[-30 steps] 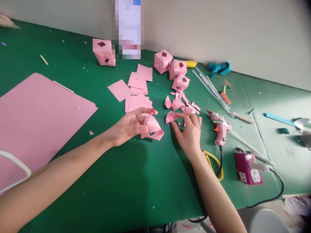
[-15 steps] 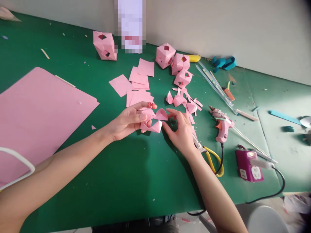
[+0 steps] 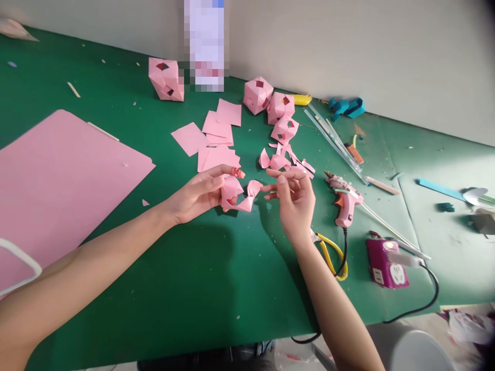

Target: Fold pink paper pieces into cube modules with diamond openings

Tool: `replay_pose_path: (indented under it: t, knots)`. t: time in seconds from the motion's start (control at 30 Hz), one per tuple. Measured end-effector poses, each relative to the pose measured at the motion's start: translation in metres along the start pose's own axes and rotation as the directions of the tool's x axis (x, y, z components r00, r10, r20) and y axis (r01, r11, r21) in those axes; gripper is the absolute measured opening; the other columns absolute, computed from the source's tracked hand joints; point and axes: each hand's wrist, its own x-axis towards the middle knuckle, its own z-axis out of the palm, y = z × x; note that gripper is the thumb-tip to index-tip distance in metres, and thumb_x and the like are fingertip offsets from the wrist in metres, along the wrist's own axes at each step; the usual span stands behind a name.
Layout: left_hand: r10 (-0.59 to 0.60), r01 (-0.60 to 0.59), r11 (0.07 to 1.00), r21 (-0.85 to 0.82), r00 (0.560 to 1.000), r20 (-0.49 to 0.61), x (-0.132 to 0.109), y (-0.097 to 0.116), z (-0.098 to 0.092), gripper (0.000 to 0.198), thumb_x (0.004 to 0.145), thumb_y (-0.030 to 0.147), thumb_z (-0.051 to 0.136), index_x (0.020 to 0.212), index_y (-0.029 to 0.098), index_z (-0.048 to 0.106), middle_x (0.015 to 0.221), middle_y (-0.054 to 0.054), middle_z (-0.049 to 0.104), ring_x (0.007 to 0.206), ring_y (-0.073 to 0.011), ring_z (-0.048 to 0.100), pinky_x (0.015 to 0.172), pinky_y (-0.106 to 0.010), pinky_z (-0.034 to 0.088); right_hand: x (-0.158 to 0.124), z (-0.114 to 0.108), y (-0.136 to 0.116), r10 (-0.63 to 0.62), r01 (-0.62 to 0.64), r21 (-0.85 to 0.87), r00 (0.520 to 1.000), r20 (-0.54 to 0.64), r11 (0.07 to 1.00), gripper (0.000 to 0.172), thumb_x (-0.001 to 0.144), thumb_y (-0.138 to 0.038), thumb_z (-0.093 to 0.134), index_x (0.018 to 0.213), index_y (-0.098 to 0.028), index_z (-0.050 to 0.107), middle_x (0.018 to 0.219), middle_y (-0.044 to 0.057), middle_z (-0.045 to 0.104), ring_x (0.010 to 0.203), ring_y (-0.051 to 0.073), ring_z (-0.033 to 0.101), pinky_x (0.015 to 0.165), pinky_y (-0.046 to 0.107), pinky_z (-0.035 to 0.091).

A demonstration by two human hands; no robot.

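Observation:
My left hand (image 3: 201, 193) is closed on a folded pink paper piece (image 3: 243, 204), whose curved flaps point up and to the right. A red patterned wrap covers one fingertip of that hand. To the right of the piece, my right hand (image 3: 296, 198) has its fingers apart with nothing visible in them; the fingertips are close to the piece's right flap. Just beyond the hands lie square pink paper sheets (image 3: 218, 157) and a heap of folded pieces and cut strips (image 3: 280, 161).
Finished pink paper polyhedra (image 3: 258, 95) stand along the back. A large pink sheet (image 3: 73, 170) covers the left. On the right are a pink glue gun (image 3: 346, 198), yellow-handled scissors (image 3: 332, 255) partly under my right arm, a purple power socket (image 3: 386, 263) and a blue stick (image 3: 441, 188).
My right hand has moved off the paper piece's flap and spread its fingers. The piece has turned slightly in my left hand. The whole view has shifted a little.

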Motion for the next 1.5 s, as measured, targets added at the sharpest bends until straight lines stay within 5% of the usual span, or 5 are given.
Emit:
replay_pose_path:
  t: [0.2, 0.37, 0.57, 0.73, 1.5]
  knots:
    - [-0.003, 0.001, 0.998, -0.056, 1.000, -0.028, 0.001, 0.002, 0.002, 0.027, 0.090, 0.041, 0.075, 0.106, 0.020, 0.074, 0.108, -0.007, 0.073, 0.067, -0.0151, 0.069, 0.054, -0.026, 0.056, 0.003, -0.005, 0.014, -0.188, 0.276, -0.531, 0.959, 0.214, 0.802, 0.041, 0.090, -0.032, 0.070, 0.129, -0.026, 0.061, 0.129, 0.012, 0.066, 0.120, 0.030, 0.062, 0.098, 0.049, 0.055]
    - [-0.007, 0.006, 0.999, -0.052, 1.000, -0.019, 0.002, 0.004, 0.002, 0.028, 0.090, 0.042, 0.074, 0.108, 0.020, 0.075, 0.097, -0.005, 0.074, 0.068, -0.0165, 0.069, 0.054, -0.027, 0.056, -0.004, 0.003, 0.022, -0.182, 0.342, -0.614, 0.933, 0.309, 0.711, 0.061, 0.083, -0.040, 0.079, 0.138, -0.023, 0.058, 0.133, 0.016, 0.062, 0.127, 0.037, 0.056, 0.109, 0.059, 0.048]
    - [-0.014, 0.012, 0.997, -0.077, 0.999, -0.035, 0.001, 0.003, 0.000, 0.028, 0.089, 0.042, 0.075, 0.107, 0.020, 0.076, 0.105, -0.006, 0.075, 0.067, -0.0158, 0.070, 0.055, -0.027, 0.056, 0.000, 0.000, 0.014, 0.038, -0.012, -0.171, 0.988, 0.151, 0.985, 0.026, 0.094, -0.041, 0.067, 0.114, -0.024, 0.067, 0.104, 0.006, 0.077, 0.082, 0.019, 0.070, 0.077, 0.036, 0.060]
    - [-0.022, 0.019, 0.995, -0.095, 0.999, -0.032, 0.002, 0.002, -0.002, 0.028, 0.091, 0.040, 0.074, 0.110, 0.020, 0.075, 0.103, -0.006, 0.076, 0.068, -0.0165, 0.071, 0.055, -0.028, 0.055, 0.004, -0.010, 0.005, 0.264, -0.309, 0.267, 0.945, 0.193, 0.913, 0.024, 0.084, -0.040, 0.079, 0.099, -0.023, 0.072, 0.085, 0.000, 0.078, 0.079, 0.017, 0.076, 0.072, 0.030, 0.061]
    - [-0.067, 0.068, 0.998, 0.020, 0.997, -0.028, 0.002, 0.001, -0.003, 0.044, 0.086, 0.046, 0.082, 0.118, 0.018, 0.072, 0.075, -0.001, 0.069, 0.057, -0.0115, 0.063, 0.051, -0.020, 0.052, 0.001, -0.015, -0.001, 0.340, -0.538, 0.470, 0.830, 0.442, 0.700, 0.031, 0.080, -0.045, 0.087, 0.097, -0.025, 0.072, 0.068, -0.007, 0.068, 0.056, 0.007, 0.066, 0.056, 0.014, 0.057]
